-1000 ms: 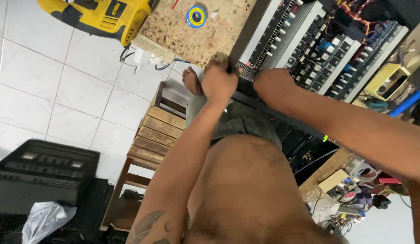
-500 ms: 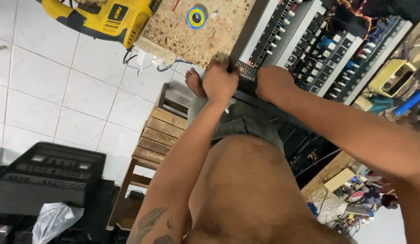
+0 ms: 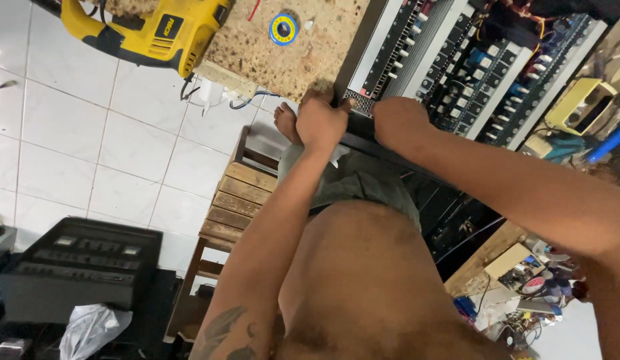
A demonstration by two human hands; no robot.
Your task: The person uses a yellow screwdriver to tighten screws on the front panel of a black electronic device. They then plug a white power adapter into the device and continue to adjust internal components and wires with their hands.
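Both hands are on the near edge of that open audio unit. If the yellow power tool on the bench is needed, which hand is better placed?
Probably left. The left hand grips the audio unit at its corner nearest the yellow power tool; the right hand sits farther along the edge and would have to cross over.

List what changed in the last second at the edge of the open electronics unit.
Little changed. Both hands, left and right, stay clamped on the near edge of the electronics unit; only the view drifted slightly. The yellow power tool and round sticker stay put.
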